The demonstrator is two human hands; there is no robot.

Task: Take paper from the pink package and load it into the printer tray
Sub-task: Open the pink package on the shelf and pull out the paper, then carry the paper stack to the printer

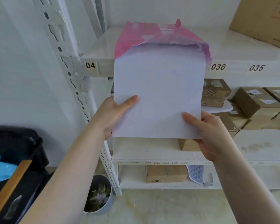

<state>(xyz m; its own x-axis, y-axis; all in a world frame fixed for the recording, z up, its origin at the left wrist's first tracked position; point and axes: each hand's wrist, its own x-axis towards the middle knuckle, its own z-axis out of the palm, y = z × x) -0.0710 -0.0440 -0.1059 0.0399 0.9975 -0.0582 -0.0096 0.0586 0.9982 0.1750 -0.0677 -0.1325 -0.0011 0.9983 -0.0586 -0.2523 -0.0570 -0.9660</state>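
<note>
A torn pink package [136,36] lies on the upper white shelf [233,47], its open end facing me. A stack of white paper [158,88] sticks halfway out of that open end, over the shelf's front edge. My left hand [113,113] grips the stack's lower left corner, thumb on top. My right hand [207,131] grips the lower right corner the same way. The far end of the stack is still under the torn wrapper. No printer tray can be made out.
Brown cardboard boxes [255,104] fill the middle shelf at right, and a large box [262,18] stands on the top shelf. A perforated white upright [71,75] is at left. A small bin [99,194] sits on the floor. A black object [14,143] is at lower left.
</note>
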